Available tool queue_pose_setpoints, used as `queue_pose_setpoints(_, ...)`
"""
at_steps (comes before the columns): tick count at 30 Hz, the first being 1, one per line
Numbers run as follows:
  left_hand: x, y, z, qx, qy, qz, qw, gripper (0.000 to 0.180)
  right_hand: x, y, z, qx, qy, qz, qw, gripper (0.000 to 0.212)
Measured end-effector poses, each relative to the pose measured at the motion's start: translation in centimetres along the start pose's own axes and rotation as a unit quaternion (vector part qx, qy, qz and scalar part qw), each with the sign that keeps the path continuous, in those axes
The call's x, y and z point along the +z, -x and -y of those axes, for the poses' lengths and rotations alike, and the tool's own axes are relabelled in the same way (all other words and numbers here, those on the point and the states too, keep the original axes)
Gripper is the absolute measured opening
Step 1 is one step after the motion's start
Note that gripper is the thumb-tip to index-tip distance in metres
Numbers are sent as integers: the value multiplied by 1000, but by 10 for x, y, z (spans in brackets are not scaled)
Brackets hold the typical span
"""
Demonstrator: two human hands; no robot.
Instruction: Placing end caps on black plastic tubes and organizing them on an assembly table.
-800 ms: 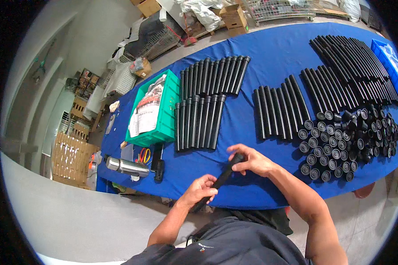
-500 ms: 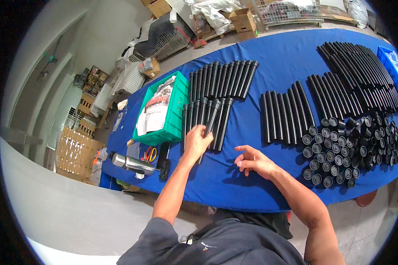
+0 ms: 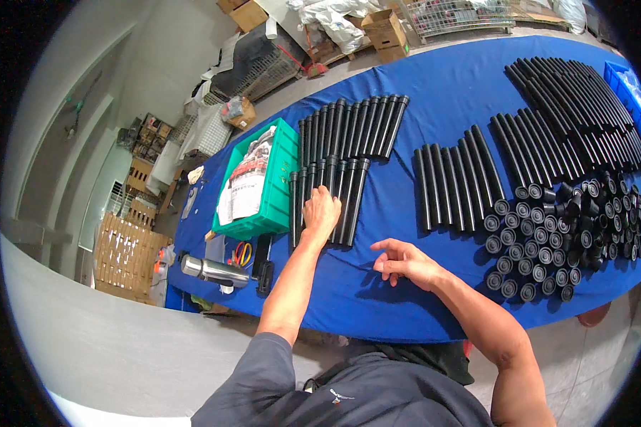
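On the blue tabletop, just right of the green crate, lies a row of black tubes set side by side, their long sides touching. The left hand rests flat on the near end of this row, palm down, fingers stretched along the tubes and pressing on them rather than closed around any one. The right hand hovers or rests lightly on bare blue cloth to the right of the crate and nearer the person than the row; its fingers are spread and loosely curled, holding nothing.

Beyond the crate's far right corner sits a second row of black tubes, slightly fanned. Further right of the crate lies a third group of tubes, and beyond that a large spread of longer tubes reaching the tabletop's far right end. A cluster of short black caps stands upright, open ends up, well to the right of the crate, near the front edge.

Inside the crate lies a bag of printed sheets. Just in front of the crate, at the tabletop's near left corner, lie a steel flask, red-handled scissors and a small black device.
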State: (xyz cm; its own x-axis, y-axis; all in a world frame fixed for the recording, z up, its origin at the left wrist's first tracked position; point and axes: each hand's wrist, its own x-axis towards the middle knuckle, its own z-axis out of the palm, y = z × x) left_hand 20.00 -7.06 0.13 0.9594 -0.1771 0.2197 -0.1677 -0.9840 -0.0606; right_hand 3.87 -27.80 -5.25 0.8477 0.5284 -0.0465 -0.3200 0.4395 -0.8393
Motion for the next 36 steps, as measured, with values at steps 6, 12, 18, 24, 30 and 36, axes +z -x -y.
queue_pose_setpoints(6, 3, -1, 2, 3, -8, 8, 1000, 40, 2, 0, 1, 7, 11, 1, 1000, 58)
queue_pose_setpoints(12, -2, 5, 6, -8, -8, 6, 1000, 46, 2, 0, -2, 11, 24, 0, 1000, 54)
queue_pose_setpoints(18, -8, 9, 3, 0, -3, -11, 1000, 50, -3, 1, -4, 10, 30, -4, 999, 47)
queue_pose_setpoints(24, -35, 18, -34, 91, 86, -30, 992, 37, -1, -6, -8, -3, 42, 11, 999, 36)
queue_pose_setpoints(30, -40, 37, -118, 264, 251, -3, 931, 32, -1, -4, -13, -19, 73, 27, 997, 28)
queue_pose_setpoints(36, -46, 61, -193, 502, 284, 128, 807, 49, 3, -1, -8, -20, 120, 4, 993, 17)
